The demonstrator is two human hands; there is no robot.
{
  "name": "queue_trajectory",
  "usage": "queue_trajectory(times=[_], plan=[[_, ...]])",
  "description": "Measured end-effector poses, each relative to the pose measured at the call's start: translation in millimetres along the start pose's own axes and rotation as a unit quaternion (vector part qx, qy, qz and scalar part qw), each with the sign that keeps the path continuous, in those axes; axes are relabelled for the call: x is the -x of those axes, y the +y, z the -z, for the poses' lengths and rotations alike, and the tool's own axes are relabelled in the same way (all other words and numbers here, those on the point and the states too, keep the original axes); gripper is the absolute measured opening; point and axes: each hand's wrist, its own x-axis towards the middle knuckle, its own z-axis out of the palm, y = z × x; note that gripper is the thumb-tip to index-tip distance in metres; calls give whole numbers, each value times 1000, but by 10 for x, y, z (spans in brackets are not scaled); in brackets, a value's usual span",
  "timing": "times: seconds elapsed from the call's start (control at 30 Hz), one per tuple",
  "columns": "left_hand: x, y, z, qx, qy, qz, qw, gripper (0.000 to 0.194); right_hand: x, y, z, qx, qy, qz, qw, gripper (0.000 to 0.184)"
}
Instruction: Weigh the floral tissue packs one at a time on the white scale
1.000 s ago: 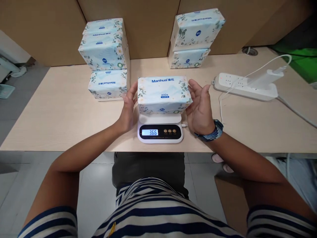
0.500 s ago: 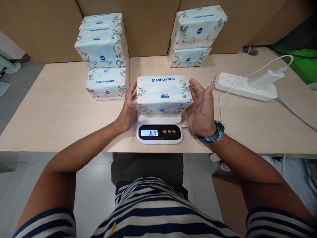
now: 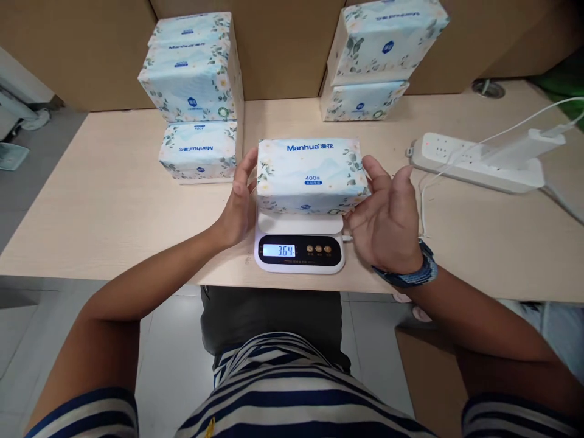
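A pack of tissues (image 3: pixel 314 173), white and pale blue with flower prints, lies flat on a white kitchen scale (image 3: pixel 298 225) at the table's front. On the scale's lit display (image 3: pixel 279 250) the digits look like 364. My left hand (image 3: pixel 236 210) stands open along the pack's left side, its fingertips partly behind the pack's edge. At the right side my right hand (image 3: pixel 387 222) is open, palm turned up and inward, fingers spread, with a blue woven band (image 3: pixel 410 271) on the wrist. Whether either hand touches the pack is hard to see.
More tissue packs (image 3: pixel 189 85) are stacked at the back left, beside the brown panel (image 3: pixel 283 48). Another stack (image 3: pixel 369 61) stands at the back right. A white power strip (image 3: pixel 479 163) with a plugged-in adapter and cables lies on the right of the table (image 3: pixel 114 201).
My right hand has drawn slightly away from the pack and its fingers have spread more. The camera view has shifted a little. The display digits look the same.
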Motion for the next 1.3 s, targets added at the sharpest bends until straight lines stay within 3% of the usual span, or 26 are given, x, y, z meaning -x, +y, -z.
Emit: queue_trajectory(times=[0.1,0.27,0.33,0.43,0.53,0.67,0.8,1.1,1.3], plan=[[60,28,26,4,-37,-4,999,92,-11,-28,-5,-39,0,-50,998,89],[182,162,9,-107,-23,-122,986,91,-27,-94,-80,-90,-35,-91,991,81],[203,211,-7,-113,-11,-135,984,90,-29,-108,-125,-111,-41,-97,988,81],[196,261,-12,-92,36,-92,991,87,-45,-92,-169,-129,-39,-112,985,86],[168,306,-15,-43,82,-5,996,85,-73,-44,-185,-118,-56,-121,984,92],[131,374,-52,28,86,56,994,90,-87,-2,-221,-83,-83,-110,987,95],[117,419,-82,65,76,57,993,93,-86,1,-253,-69,-84,-98,989,92],[131,422,-72,42,69,42,996,93,-71,-63,-160,-68,-97,-111,987,99],[138,392,-57,26,53,34,998,87,-50,-63,-96,-73,-83,-124,986,94]])
